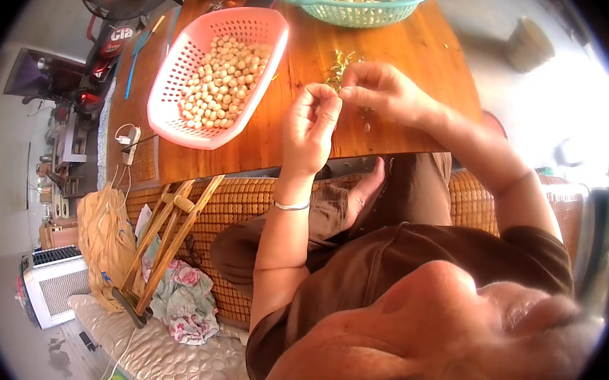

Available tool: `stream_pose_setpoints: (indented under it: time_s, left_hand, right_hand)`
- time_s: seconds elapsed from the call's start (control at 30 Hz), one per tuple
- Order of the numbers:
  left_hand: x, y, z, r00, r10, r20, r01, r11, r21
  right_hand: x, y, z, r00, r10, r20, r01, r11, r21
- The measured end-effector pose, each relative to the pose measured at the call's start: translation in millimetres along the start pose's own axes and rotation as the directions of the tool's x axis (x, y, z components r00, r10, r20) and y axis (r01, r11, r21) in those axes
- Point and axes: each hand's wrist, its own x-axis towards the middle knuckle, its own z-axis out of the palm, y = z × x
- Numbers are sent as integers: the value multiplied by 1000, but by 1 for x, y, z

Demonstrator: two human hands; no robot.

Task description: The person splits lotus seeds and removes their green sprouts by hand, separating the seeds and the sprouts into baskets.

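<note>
My left hand [312, 127], with a bangle on its wrist, is closed in a pinch over the wooden table [386, 43]. Its fingertips meet those of my right hand [385, 94], also pinched. Whatever lies between the fingers is too small to make out. Just beyond them is a small heap of green and yellowish plant scraps [340, 64]. Left of my left hand stands a pink plastic basket [181, 61] holding many pale round seeds or nuts [223, 83]. A green basket [370, 17] with pale pieces inside sits at the table's far side.
A blue-handled tool [132, 71] and a white power strip [130, 146] lie along the table's left side. Wooden crutches [173, 234] lean against the bench, near a floral cloth [185, 301]. A bucket [530, 43] stands on the floor at right.
</note>
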Motion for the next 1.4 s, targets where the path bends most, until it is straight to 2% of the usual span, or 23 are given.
stream_pose_setpoints:
  time_s: [0.03, 0.1, 0.13, 0.17, 0.2, 0.3, 0.33, 0.4, 0.43, 0.5, 0.53, 0.57, 0.6, 0.67, 0.9, 1.03, 1.07, 1.1, 1.13, 1.2, 1.33, 1.4]
  left_hand:
    - [0, -1, 0, 1000, 26, -12, -25, 999, 33]
    - [0, -3, 0, 998, 52, -26, -50, 996, 68]
    - [0, -5, -1, 995, 95, -28, -89, 984, 152]
    - [0, -6, -1, 990, 137, -24, -128, 964, 235]
    - [0, -6, -1, 990, 137, -26, -127, 964, 234]
    - [0, -4, -2, 990, 144, 7, -139, 940, 311]
    - [0, -3, -3, 993, 114, 18, -114, 945, 307]
    - [-1, -2, -4, 996, 83, 30, -89, 948, 305]
    - [-1, -2, -5, 997, 62, 50, -73, 963, 258]
    - [-2, 0, -5, 997, 41, 71, -55, 976, 212]
    - [-2, 2, -4, 996, 23, 90, -34, 992, 122]
    - [-2, 3, -3, 994, 7, 111, -11, 999, 31]
    - [-3, 2, -2, 994, 7, 109, -11, 999, 31]
    - [-2, 2, -2, 989, 24, 145, -7, 993, -119]
    - [-2, 1, -4, 993, 32, 116, -20, 995, -101]
    - [-2, -3, -5, 996, 67, 60, -70, 997, 44]
    - [-2, -4, -5, 994, 103, 41, -107, 988, 115]
    - [-2, -4, -5, 994, 103, 39, -107, 987, 116]
    - [-2, -3, -4, 991, 128, 29, -131, 984, 121]
    - [-1, -2, -1, 988, 153, 20, -154, 980, 126]
    - [-1, -2, 2, 977, 210, -28, -204, 970, 131]
    - [-1, -3, 1, 975, 218, -34, -212, 968, 133]
  right_hand:
    - [-1, -1, 0, 1000, -1, 4, 1, 1000, 2]
    - [-3, -4, 2, 986, -153, -69, 129, 953, -276]
    - [-3, -5, 3, 986, -152, -68, 128, 953, -274]
    - [-3, -5, 5, 950, -300, -85, 241, 880, -410]
    - [-3, -5, 6, 893, -442, -79, 335, 773, -539]
    - [-2, -4, 6, 856, -514, -58, 377, 696, -611]
    - [-3, -6, 4, 857, -512, -57, 377, 698, -609]
    - [-5, -13, 0, 981, -189, -52, 140, 860, -492]
    - [-6, -13, -2, 981, -188, -51, 140, 860, -491]
    - [-4, -11, -5, 1000, -24, -3, 21, 933, -359]
    - [-3, -7, -4, 1000, -23, -2, 21, 933, -359]
    - [-1, 0, -1, 999, -35, 32, 41, 978, -203]
    - [0, 2, 1, 997, -53, 64, 55, 998, -42]
    - [-1, -1, 3, 996, -19, 89, 19, 1000, 8]
    - [-2, -6, 5, 993, 71, 94, -80, 992, 97]
    - [-3, -12, 5, 996, 23, 83, -25, 999, 25]
    - [-4, -13, 6, 998, -29, 51, 32, 997, -70]
    - [-5, -14, 7, 996, -84, 23, 87, 983, -165]
    - [-4, -13, 7, 996, -85, 24, 88, 982, -165]
    - [-4, -10, 6, 989, -150, 18, 149, 949, -278]
    - [-4, -13, 9, 971, -240, 15, 229, 903, -364]
    - [-2, -10, 8, 938, -345, 35, 326, 844, -425]
